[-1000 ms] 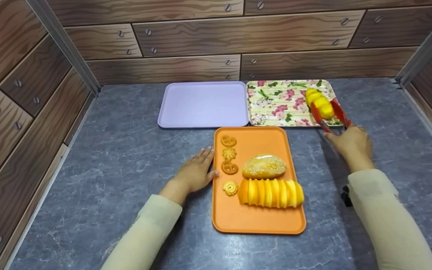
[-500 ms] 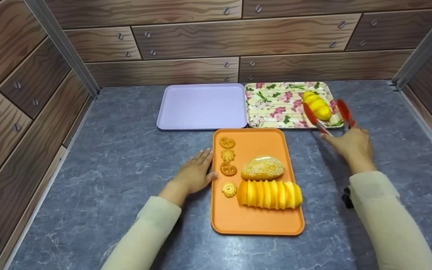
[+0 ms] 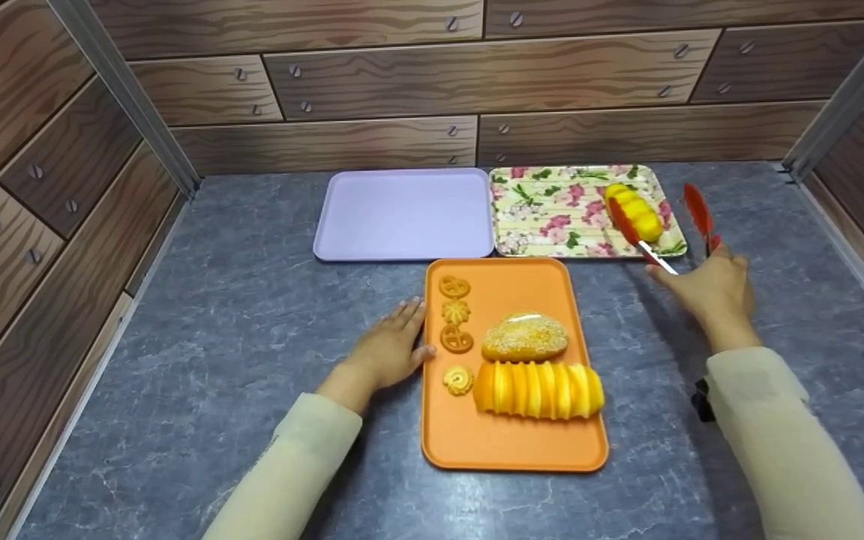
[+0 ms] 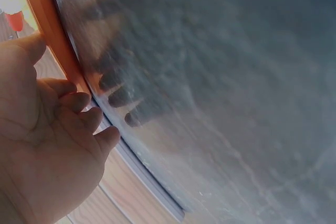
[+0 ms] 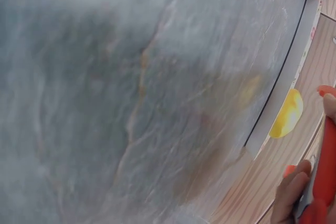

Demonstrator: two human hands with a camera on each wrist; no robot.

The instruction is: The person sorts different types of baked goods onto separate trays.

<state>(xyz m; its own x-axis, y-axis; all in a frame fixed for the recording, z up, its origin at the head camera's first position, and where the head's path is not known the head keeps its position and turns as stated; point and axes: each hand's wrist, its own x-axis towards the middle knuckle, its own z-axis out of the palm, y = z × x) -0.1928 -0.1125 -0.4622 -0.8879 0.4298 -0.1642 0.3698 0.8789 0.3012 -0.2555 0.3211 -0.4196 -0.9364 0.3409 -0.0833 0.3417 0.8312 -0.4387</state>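
Note:
My right hand [image 3: 718,294] grips red-tipped tongs [image 3: 625,222], their arms spread wide. One red tip overlaps the left side of a yellow segmented bread roll [image 3: 639,213]; the other is apart from it, to the right. The roll lies on the right part of a floral tray [image 3: 544,201]. In the right wrist view the roll [image 5: 287,114] is seen beyond the counter edge, near the red tongs handle [image 5: 326,161]. My left hand [image 3: 388,346] rests with extended fingers against the left edge of an orange tray [image 3: 507,450]; in the left wrist view the fingertips touch that rim.
On the orange tray sit a sesame bun [image 3: 526,336], a sliced loaf [image 3: 541,390], two pretzel biscuits, a star-shaped cookie [image 3: 456,310] and a round cookie [image 3: 458,379]. A lilac tray [image 3: 402,214] adjoins the floral one. Wood-patterned walls [image 3: 372,82] enclose the grey tabletop.
The tongs have opened from around the yellow roll, leaving it on the floral tray. My right hand has shifted slightly right. The left hand stays at the orange tray.

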